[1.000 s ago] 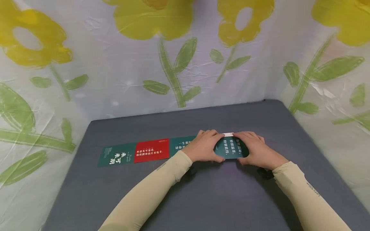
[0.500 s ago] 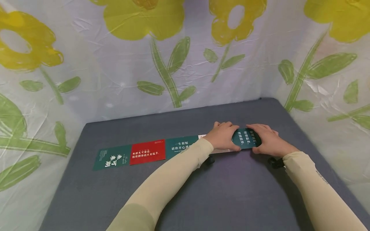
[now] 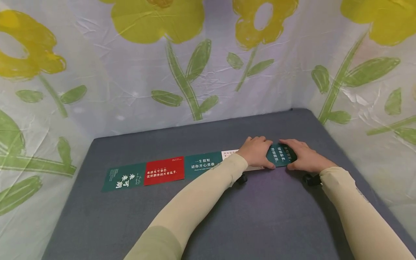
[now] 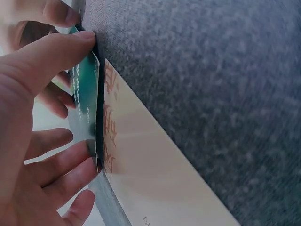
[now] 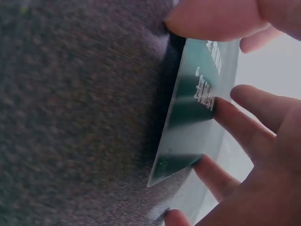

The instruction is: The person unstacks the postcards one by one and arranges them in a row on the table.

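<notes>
A green card (image 3: 278, 153) with white lettering lies across the gap between my two hands, at the right end of a row of cards. My left hand (image 3: 256, 152) holds its left part, thumb on the near edge and fingers along the far edge, as the left wrist view shows. Opposite, my right hand (image 3: 304, 156) grips the right part the same way, with its thumb (image 5: 216, 21) at the near edge. Beneath my left hand lies a white card (image 4: 141, 155) with reddish lettering, mostly covered in the head view. The green card's edge runs close along it.
Leftward, the row continues with a green card (image 3: 203, 163), a red card (image 3: 164, 171) and another green card (image 3: 125, 177), edge to edge on the grey table (image 3: 227, 224). A flower-patterned curtain (image 3: 130, 94) stands behind the table and along its sides.
Both hands have slid the green card to the right, off the white card, part of which now shows left of my left hand. Over the last half second the shift is slight.
</notes>
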Action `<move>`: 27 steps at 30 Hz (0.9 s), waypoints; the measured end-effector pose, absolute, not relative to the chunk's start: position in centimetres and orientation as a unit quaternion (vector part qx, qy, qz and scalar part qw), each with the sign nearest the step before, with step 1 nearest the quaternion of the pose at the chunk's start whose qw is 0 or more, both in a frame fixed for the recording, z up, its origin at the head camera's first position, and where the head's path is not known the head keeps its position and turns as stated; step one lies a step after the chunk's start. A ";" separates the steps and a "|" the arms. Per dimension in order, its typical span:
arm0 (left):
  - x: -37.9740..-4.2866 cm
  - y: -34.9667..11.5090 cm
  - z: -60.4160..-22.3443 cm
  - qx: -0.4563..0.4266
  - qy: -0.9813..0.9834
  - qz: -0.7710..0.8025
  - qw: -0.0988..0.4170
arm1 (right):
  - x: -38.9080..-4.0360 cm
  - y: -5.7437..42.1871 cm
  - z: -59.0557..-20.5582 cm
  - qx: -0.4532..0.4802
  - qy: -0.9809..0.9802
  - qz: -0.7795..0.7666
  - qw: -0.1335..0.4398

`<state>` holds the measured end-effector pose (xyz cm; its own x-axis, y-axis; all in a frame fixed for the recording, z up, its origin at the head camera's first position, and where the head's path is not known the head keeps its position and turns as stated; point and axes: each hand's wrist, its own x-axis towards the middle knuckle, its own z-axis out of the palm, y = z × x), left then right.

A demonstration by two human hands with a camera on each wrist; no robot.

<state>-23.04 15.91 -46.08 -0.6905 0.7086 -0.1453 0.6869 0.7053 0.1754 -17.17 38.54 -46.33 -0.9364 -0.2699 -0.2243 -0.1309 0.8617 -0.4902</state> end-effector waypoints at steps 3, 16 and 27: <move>-22.9 16.2 -46.0 0.379 0.919 0.050 0.093 | -17.3 38.7 -46.2 -0.110 0.953 -0.242 0.142; -22.8 15.6 -46.2 0.372 0.922 0.065 0.091 | -17.6 38.1 -46.1 -0.125 0.948 -0.248 0.155; -23.2 15.6 -46.7 0.374 0.920 0.067 0.094 | -17.9 38.3 -46.3 -0.133 0.948 -0.244 0.155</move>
<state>-23.22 15.58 -46.67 -0.7025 0.7009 -0.1233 0.6755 0.7113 0.1942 -17.88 38.29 -46.32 -0.9164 -0.3281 -0.2292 -0.1764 0.8452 -0.5045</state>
